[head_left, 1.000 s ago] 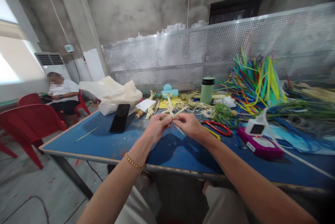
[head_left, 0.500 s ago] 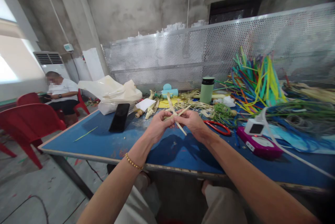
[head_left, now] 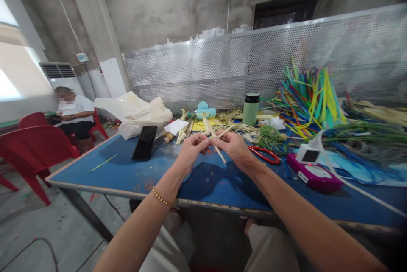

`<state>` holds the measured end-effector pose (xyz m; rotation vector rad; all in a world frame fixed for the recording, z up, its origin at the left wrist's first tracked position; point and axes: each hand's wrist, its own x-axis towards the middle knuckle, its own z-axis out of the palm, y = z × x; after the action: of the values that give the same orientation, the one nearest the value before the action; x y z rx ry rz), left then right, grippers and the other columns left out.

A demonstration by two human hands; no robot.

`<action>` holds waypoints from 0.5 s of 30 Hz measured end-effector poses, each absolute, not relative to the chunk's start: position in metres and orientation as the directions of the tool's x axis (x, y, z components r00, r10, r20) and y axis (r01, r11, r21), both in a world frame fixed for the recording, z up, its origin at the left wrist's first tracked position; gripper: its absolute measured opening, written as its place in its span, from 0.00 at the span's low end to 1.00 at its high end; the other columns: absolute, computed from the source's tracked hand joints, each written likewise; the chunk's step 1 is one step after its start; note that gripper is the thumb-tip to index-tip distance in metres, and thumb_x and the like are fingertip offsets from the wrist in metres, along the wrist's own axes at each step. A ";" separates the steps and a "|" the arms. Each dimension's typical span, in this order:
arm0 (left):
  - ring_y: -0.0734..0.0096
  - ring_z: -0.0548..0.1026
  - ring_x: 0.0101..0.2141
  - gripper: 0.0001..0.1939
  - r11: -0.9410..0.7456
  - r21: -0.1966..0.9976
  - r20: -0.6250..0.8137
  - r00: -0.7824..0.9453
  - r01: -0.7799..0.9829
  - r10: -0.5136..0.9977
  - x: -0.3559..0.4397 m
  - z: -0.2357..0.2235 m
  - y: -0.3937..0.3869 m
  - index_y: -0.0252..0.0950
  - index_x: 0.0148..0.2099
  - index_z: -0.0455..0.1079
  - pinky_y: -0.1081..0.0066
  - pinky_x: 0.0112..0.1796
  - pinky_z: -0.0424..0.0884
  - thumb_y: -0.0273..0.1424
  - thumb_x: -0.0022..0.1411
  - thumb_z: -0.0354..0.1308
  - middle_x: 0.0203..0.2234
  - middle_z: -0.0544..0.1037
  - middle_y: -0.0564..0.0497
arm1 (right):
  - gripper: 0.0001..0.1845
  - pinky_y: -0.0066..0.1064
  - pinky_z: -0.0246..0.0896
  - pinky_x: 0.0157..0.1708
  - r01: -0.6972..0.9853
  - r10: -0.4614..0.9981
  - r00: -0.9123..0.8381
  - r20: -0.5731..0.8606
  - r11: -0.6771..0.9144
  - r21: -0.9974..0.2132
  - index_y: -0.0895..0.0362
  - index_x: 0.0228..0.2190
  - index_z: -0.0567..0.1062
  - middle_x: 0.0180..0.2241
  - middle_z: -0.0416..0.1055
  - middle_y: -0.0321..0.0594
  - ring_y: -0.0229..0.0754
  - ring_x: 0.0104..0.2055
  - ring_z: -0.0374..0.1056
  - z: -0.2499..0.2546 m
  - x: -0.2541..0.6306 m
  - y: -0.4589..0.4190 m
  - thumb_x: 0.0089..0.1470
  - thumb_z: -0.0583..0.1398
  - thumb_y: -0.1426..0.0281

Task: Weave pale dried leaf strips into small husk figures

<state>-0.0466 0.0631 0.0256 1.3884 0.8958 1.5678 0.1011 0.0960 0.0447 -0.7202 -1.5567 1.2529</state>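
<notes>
Pale dried plant strips (head_left: pixel 219 153) cross each other between my hands, just above the blue table (head_left: pixel 111 174). My left hand (head_left: pixel 193 148) pinches them from the left, thumb and fingertips together near the crossing. From the right, my right hand (head_left: pixel 231 144) pinches the same strips, its thumb close to the left one. One end points up and away, one toward the right, and one down toward the table edge. Fingers hide part of the crossing. Red-handled scissors (head_left: pixel 265 155) lie just right of my right hand.
A black phone (head_left: pixel 144 142) and a pale plastic bag (head_left: pixel 136 110) lie left. Behind stand a green bottle (head_left: pixel 251 110) and coloured strips (head_left: pixel 318 98). A magenta box (head_left: pixel 313 174) with a white charger (head_left: pixel 308 154) sits right. A person (head_left: pixel 74 113) sits far left.
My fingers have shifted slightly on the crossed strips, and the left fingers look a little straighter. The strips remain held in nearly the same place.
</notes>
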 end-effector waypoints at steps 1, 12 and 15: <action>0.71 0.75 0.24 0.13 -0.382 0.911 0.382 -0.025 -0.154 0.924 -0.047 0.025 0.063 0.32 0.30 0.70 0.73 0.27 0.64 0.37 0.51 0.66 0.21 0.76 0.50 | 0.16 0.29 0.66 0.25 -0.121 0.880 -0.351 0.321 0.297 -0.947 0.58 0.30 0.72 0.24 0.74 0.36 0.38 0.24 0.69 0.045 0.101 0.096 0.40 0.68 0.63; 0.72 0.73 0.25 0.09 -0.404 0.884 0.398 -0.076 -0.235 0.914 -0.044 0.028 0.064 0.33 0.25 0.68 0.71 0.32 0.65 0.30 0.48 0.65 0.20 0.74 0.51 | 0.17 0.31 0.68 0.29 -0.172 0.875 -0.341 0.343 0.301 -0.938 0.59 0.29 0.75 0.23 0.74 0.36 0.38 0.24 0.69 0.046 0.101 0.097 0.39 0.69 0.60; 0.74 0.70 0.23 0.09 -0.430 0.881 0.412 -0.125 -0.199 0.902 -0.042 0.028 0.064 0.34 0.23 0.66 0.71 0.31 0.63 0.28 0.47 0.64 0.18 0.72 0.53 | 0.18 0.30 0.67 0.29 -0.162 0.864 -0.368 0.344 0.305 -0.938 0.59 0.28 0.75 0.25 0.76 0.37 0.36 0.24 0.68 0.048 0.100 0.095 0.37 0.70 0.60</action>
<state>-0.0424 0.0639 0.0281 1.3020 0.8550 1.6824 0.1004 0.0948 0.0479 -0.6639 -1.5569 1.2678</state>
